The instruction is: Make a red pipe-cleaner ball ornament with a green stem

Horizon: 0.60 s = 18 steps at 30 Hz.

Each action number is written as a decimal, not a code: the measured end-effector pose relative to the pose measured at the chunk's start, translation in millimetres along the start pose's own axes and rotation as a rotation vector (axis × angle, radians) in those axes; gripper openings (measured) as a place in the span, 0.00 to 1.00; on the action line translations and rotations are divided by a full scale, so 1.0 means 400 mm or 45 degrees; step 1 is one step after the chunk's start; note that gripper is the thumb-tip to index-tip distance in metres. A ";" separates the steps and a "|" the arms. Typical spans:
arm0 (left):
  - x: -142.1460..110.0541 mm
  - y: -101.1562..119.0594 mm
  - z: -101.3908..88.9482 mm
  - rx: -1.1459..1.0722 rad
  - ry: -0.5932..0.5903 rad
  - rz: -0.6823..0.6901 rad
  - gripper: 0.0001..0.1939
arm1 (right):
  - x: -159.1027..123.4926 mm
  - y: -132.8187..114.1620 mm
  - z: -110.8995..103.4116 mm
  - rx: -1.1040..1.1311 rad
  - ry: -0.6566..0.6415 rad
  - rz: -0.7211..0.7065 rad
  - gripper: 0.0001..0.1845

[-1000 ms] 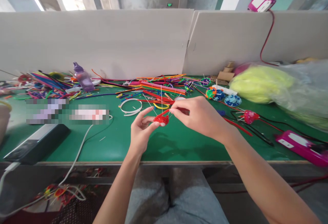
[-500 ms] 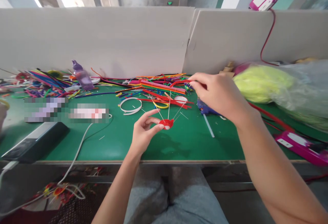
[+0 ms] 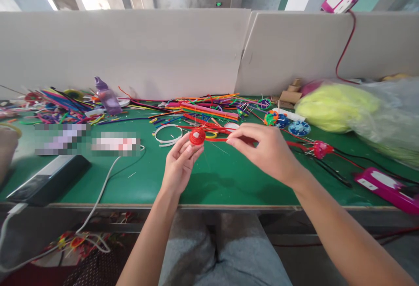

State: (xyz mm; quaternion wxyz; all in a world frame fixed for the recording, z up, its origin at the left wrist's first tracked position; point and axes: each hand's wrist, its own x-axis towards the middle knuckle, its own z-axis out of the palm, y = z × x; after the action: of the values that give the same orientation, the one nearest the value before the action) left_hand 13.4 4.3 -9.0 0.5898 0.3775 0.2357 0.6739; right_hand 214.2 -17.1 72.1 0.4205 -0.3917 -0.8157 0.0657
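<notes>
A small round red piece (image 3: 197, 137), wound in coils with a pale centre, faces me between the fingertips of my left hand (image 3: 182, 160). Thin pale spokes stick out behind it. From its right side a red pipe cleaner (image 3: 216, 140) runs straight across to my right hand (image 3: 262, 146), which pinches it between thumb and fingers. The pipe cleaner's loose end shows again beyond that hand on the right. Both hands are raised over the green table (image 3: 209, 190).
Behind my hands lie bundles of coloured pipe cleaners (image 3: 209, 110) and a white ring (image 3: 168, 134). A purple bottle (image 3: 107, 96) and a black box with a cable (image 3: 49, 179) are at left. Blue balls (image 3: 299, 127), a magenta power strip (image 3: 386, 188) and a plastic bag (image 3: 337, 107) are at right.
My left hand has turned the red piece so its coiled face points toward me. My right hand swung up and right with the red pipe cleaner, then came back down beside it.
</notes>
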 end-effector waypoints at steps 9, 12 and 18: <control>-0.007 0.000 0.006 0.007 -0.079 -0.022 0.22 | -0.037 -0.013 0.103 -0.162 0.078 -0.342 0.10; -0.007 -0.005 0.004 0.021 -0.083 0.008 0.21 | -0.041 -0.011 0.123 -0.258 0.092 -0.353 0.11; -0.004 -0.012 0.002 0.029 -0.045 0.041 0.18 | -0.049 -0.004 0.139 -0.267 0.127 -0.298 0.10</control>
State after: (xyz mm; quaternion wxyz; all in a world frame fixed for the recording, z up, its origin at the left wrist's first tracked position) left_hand 17.0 3.4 -12.4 0.5787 0.3997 0.2266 0.6737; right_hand 178.9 -19.7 24.9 0.4221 -0.3385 -0.8363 -0.0889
